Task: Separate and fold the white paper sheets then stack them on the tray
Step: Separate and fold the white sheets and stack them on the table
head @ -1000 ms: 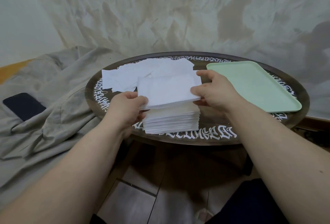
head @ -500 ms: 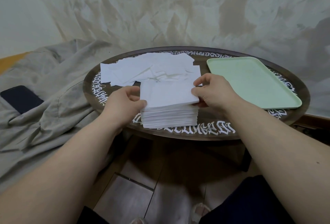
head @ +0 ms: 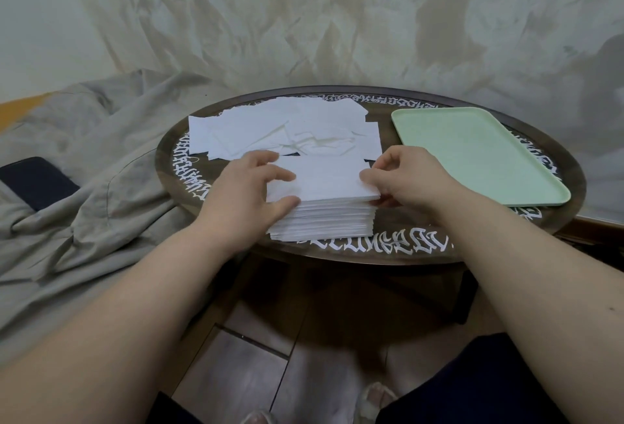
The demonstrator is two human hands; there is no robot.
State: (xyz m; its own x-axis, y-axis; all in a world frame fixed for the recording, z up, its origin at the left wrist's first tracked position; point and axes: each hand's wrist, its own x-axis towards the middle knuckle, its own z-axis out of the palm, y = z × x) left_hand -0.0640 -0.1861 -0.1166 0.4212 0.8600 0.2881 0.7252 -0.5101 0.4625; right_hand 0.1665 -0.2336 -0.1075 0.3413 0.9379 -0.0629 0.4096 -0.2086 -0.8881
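both hands on the stack, picking at the top sheet

looks like the separating step: left hand [head: 250, 187] lies on the left end of the stack [head: 324, 214], thumb curled under the top sheet [head: 324, 178], fingers on it; right hand [head: 408, 180] pinches the sheet's right edge. next move needs just one ply peeled free, then a fold. the stack sits at the near edge of the table [head: 371, 251], loose sheets [head: 287, 129] behind it, tray [head: 479, 156] off to the right with nothing on it. a second ago the sheet was held up off the stack; now it's back down flat.
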